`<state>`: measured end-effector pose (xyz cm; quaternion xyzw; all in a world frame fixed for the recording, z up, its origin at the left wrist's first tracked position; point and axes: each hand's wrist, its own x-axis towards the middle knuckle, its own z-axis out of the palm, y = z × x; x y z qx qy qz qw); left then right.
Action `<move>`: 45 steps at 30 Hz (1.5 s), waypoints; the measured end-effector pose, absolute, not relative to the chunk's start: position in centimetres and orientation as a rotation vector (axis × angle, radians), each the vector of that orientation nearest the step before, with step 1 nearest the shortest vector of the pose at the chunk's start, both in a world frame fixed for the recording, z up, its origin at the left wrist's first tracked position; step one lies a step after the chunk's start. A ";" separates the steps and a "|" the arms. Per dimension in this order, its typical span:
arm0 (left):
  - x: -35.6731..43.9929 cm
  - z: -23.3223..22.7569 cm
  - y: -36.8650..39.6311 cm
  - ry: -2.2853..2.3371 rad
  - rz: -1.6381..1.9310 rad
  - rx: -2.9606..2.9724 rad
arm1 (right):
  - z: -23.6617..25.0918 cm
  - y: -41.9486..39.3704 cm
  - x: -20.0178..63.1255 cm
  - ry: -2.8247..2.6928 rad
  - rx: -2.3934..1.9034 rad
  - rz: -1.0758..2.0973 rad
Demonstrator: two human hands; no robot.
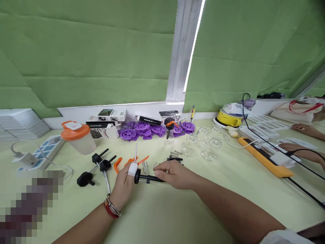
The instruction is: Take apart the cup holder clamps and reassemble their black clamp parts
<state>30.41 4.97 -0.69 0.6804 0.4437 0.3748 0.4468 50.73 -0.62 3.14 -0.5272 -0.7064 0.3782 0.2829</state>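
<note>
Two bare hands meet over a pale green table, closed from either end on one black rod-shaped part. The left hand, a white bandage around one finger and bracelets at the wrist, grips the part's round black knob end; the right hand pinches the opposite end between thumb and fingertips. The part lies roughly level, just above the tabletop, at the centre of the view.

Just behind the hands lie orange plastic clips, short metal pins and small springs. To the left, three more black knobbed rods rest on the table, near a clear cup with an orange lid. Further back, purple round plastic pieces are heaped against the window ledge beside several small printed boxes. Clear glass jars stand in a loose group to the right of centre, with a yellow device behind them. A white power strip sits at far left, and a long orange strip with black cables crosses the right side. At the right edge, another person's hands rest on papers. Green blinds cover the window behind.
</note>
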 end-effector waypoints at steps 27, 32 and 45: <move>29.6 0.3 3.1 1.168 0.650 2.127 | 0.0 -2.8 50.5 -1.602 -1.346 1.160; 30.7 -0.1 2.8 1.084 0.579 1.828 | -2.1 -2.5 49.8 -1.581 -1.519 0.932; 32.0 -1.9 1.8 1.169 0.658 1.770 | -4.8 -0.4 48.8 -1.441 -1.551 0.850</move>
